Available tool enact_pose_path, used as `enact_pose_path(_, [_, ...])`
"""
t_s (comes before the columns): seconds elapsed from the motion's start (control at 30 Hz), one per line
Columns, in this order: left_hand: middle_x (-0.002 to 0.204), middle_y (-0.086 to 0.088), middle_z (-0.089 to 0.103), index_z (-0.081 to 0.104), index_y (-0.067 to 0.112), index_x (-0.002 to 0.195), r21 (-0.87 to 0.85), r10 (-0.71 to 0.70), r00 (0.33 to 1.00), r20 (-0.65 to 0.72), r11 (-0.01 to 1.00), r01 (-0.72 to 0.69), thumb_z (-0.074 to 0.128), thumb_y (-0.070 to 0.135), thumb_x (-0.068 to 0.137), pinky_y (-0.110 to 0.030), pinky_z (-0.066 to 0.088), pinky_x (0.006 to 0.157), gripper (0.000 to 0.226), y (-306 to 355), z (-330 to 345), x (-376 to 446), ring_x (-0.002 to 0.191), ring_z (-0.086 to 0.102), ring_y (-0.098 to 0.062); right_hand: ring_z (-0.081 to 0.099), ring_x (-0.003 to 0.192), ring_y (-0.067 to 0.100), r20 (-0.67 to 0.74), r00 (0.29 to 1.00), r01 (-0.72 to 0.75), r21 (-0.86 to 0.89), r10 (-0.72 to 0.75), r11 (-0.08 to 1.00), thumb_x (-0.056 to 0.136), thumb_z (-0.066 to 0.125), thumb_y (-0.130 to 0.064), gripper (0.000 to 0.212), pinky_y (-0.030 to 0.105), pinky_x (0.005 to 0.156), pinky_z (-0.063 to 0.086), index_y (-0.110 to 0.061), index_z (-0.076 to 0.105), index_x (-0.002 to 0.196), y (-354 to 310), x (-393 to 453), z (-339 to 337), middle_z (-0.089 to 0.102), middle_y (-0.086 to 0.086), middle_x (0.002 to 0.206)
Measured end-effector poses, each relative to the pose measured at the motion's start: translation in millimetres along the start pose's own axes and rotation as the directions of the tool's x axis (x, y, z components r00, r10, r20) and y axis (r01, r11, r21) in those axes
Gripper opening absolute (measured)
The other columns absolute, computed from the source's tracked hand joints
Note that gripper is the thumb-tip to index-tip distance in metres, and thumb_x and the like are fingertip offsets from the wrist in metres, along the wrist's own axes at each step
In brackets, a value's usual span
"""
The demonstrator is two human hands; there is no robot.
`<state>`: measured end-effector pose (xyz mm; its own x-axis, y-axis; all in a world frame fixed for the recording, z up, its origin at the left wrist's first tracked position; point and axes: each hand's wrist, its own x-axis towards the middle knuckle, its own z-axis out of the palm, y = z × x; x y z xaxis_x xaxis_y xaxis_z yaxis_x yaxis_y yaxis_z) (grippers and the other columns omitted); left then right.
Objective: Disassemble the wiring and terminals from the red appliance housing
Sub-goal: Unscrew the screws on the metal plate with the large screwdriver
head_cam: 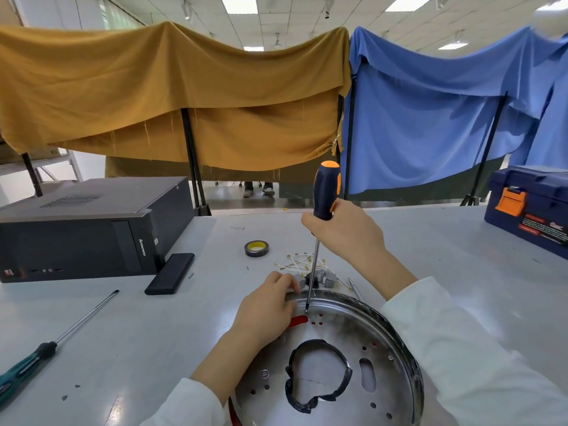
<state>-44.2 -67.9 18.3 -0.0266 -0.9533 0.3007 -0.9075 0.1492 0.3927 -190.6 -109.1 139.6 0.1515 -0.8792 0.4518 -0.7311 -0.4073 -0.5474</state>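
Observation:
A round metal base plate (384,345) of the red appliance housing lies in front of me, red showing through its slots (299,320) and at its lower left edge. Black tape rings its central hole (316,376). My right hand (344,232) grips a black-and-orange screwdriver (325,192) held upright, its tip set on the plate's far rim. My left hand (267,309) rests on the plate's left rim, fingers pinching a grey terminal block (299,282). More grey terminal pieces (329,278) and thin pale wires (301,262) lie just beyond the plate.
A black desktop computer (89,229) lies at left with a black slab (170,273) before it. A green-handled screwdriver (46,352) lies near left. A roll of black tape (257,248) sits mid-table. A blue toolbox (528,207) stands at right. Cloth-draped racks stand behind.

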Motion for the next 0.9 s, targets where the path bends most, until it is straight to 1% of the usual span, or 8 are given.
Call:
enact_pose_path(0.07, [0.118, 0.017, 0.047, 0.051, 0.040, 0.099, -0.044, 0.008, 1.000, 0.027, 0.999, -0.007, 0.052, 0.036, 0.091, -0.021, 0.039, 0.076, 0.009, 0.3, -0.2, 0.8, 0.098, 0.053, -0.007, 0.050, 0.060, 0.010, -0.041, 0.999, 0.004, -0.020, -0.005, 1.000, 0.083, 0.050, -0.048, 0.029, 0.024, 0.052, 0.031, -0.027, 0.043, 0.064, 1.5, -1.6, 0.2, 0.052, -0.008, 0.064])
enact_pose_path(0.17, [0.116, 0.017, 0.052, 0.058, 0.038, 0.105, -0.030, 0.021, 0.997, 0.070, 0.999, -0.019, 0.055, 0.042, 0.089, -0.019, 0.038, 0.079, 0.017, -0.9, 0.9, 1.6, 0.104, 0.051, -0.005, 0.047, 0.058, 0.011, -0.058, 0.998, 0.003, 0.011, -0.003, 1.000, 0.084, 0.052, -0.042, 0.029, 0.024, 0.051, 0.030, -0.026, 0.042, 0.062, 2.4, -3.6, -0.5, 0.050, -0.007, 0.061])
enact_pose_path(0.3, [0.117, 0.016, 0.055, 0.062, 0.035, 0.111, -0.001, 0.025, 0.996, 0.091, 1.000, -0.025, 0.057, 0.042, 0.089, -0.020, 0.041, 0.084, 0.024, -0.9, 0.2, 3.0, 0.108, 0.052, -0.007, 0.046, 0.056, 0.012, -0.068, 0.998, -0.002, 0.047, 0.005, 0.999, 0.082, 0.053, -0.038, 0.028, 0.024, 0.051, 0.029, -0.024, 0.042, 0.060, 2.5, -5.4, -4.2, 0.049, -0.006, 0.059])
enact_pose_path(0.47, [0.116, 0.010, 0.058, 0.065, 0.031, 0.112, 0.015, 0.017, 0.991, 0.135, 1.000, -0.019, 0.060, 0.041, 0.088, -0.027, 0.045, 0.089, 0.027, 2.3, -3.3, 6.9, 0.108, 0.053, -0.011, 0.047, 0.056, 0.011, -0.072, 0.997, 0.007, 0.050, -0.003, 0.999, 0.083, 0.053, -0.039, 0.028, 0.024, 0.050, 0.029, -0.025, 0.043, 0.061, 2.8, -6.7, -7.2, 0.050, -0.006, 0.059])
enact_pose_path(0.63, [0.112, 0.006, 0.058, 0.067, 0.030, 0.110, 0.117, 0.014, 0.989, 0.149, 0.993, -0.031, 0.059, 0.043, 0.087, -0.028, 0.045, 0.083, 0.027, 7.7, -3.9, 10.7, 0.106, 0.054, -0.016, 0.047, 0.056, 0.010, -0.110, 0.994, 0.024, 0.064, -0.017, 0.998, 0.084, 0.053, -0.041, 0.030, 0.024, 0.050, 0.030, -0.025, 0.042, 0.061, 0.6, -6.6, -11.2, 0.048, -0.006, 0.056])
enact_pose_path(0.73, [0.108, 0.004, 0.059, 0.068, 0.030, 0.104, 0.150, 0.009, 0.994, 0.113, 0.988, -0.026, 0.058, 0.042, 0.088, -0.028, 0.043, 0.076, 0.022, 12.5, -2.6, 12.1, 0.103, 0.054, -0.017, 0.047, 0.055, 0.010, -0.123, 0.992, 0.020, 0.076, -0.010, 0.997, 0.084, 0.053, -0.041, 0.032, 0.024, 0.050, 0.029, -0.025, 0.042, 0.060, 1.0, -7.3, -14.0, 0.047, -0.006, 0.055])
enact_pose_path(0.83, [0.106, 0.005, 0.060, 0.068, 0.029, 0.101, 0.154, 0.033, 0.997, 0.069, 0.987, -0.043, 0.056, 0.039, 0.090, -0.026, 0.039, 0.071, 0.019, 13.6, -0.2, 11.9, 0.101, 0.054, -0.016, 0.047, 0.053, 0.011, -0.142, 0.990, 0.012, 0.095, 0.002, 0.995, 0.085, 0.054, -0.042, 0.032, 0.023, 0.049, 0.028, -0.025, 0.043, 0.059, 4.2, -9.9, -16.3, 0.047, -0.007, 0.054])
enact_pose_path(0.9, [0.105, 0.005, 0.060, 0.069, 0.028, 0.100, 0.120, 0.044, 0.997, 0.068, 0.991, -0.051, 0.055, 0.036, 0.092, -0.025, 0.040, 0.073, 0.018, 12.8, 0.9, 11.0, 0.100, 0.055, -0.015, 0.047, 0.052, 0.009, -0.188, 0.982, 0.015, 0.130, 0.010, 0.991, 0.086, 0.055, -0.043, 0.034, 0.023, 0.047, 0.027, -0.026, 0.041, 0.060, 7.2, -12.8, -18.7, 0.046, -0.008, 0.053])
